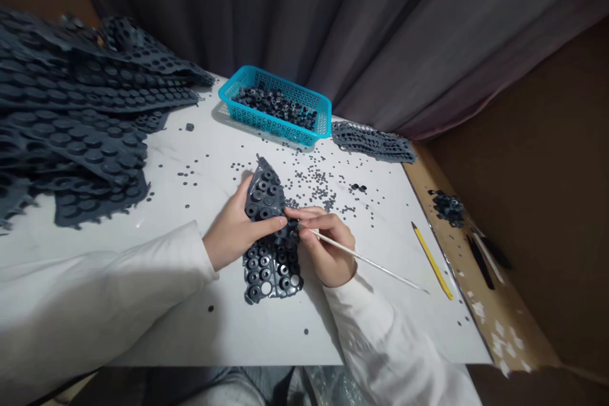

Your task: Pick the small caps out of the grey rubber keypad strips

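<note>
A dark grey moulded rubber sheet (266,203) with rows of round ring-shaped parts is held above the white table. My left hand (240,225) grips its left side, the thumb lying across the front. My right hand (330,244) pinches a thin pale stick (371,261) whose near end trails to the lower right. The stick's working tip meets the sheet's right edge by my left thumb, where the fingers partly hide it. Many small dark discs (321,190) lie scattered on the table behind my right hand.
A blue perforated basket (276,127) of small dark rubber parts stands at the back. Larger rubber sheets (80,120) are heaped at left. A punched sheet (373,141) lies back right, a yellow pencil-like tool (432,260) at right. Black parts (446,208) sit on the brown ledge.
</note>
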`<state>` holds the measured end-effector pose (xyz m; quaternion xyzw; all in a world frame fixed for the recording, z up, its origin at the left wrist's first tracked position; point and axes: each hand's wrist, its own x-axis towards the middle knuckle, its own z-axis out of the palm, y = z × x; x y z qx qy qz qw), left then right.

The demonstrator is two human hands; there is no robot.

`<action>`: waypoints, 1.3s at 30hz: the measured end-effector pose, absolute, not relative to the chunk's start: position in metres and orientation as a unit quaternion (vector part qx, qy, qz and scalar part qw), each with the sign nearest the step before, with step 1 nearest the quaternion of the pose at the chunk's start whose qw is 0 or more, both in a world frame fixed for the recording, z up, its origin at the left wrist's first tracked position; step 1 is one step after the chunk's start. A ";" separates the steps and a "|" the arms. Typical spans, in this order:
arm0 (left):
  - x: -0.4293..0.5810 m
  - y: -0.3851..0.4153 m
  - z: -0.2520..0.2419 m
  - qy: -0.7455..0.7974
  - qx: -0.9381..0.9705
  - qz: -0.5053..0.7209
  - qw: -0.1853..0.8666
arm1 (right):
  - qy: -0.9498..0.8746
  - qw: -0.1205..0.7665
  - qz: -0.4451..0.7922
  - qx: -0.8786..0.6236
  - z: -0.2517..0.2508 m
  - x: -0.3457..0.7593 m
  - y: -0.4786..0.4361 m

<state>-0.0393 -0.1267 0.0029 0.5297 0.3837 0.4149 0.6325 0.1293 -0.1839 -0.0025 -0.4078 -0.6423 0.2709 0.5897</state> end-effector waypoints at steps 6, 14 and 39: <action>-0.039 -0.127 0.003 0.393 0.518 0.411 0.639 | -0.676 0.580 0.230 -0.392 0.000 0.129 -0.183; -0.039 -0.128 0.003 0.393 0.511 0.413 0.643 | -0.687 0.573 0.204 -0.398 0.001 0.128 -0.183; -0.038 -0.128 0.006 0.387 0.482 0.412 0.669 | -0.667 0.573 0.229 -0.418 -0.002 0.128 -0.183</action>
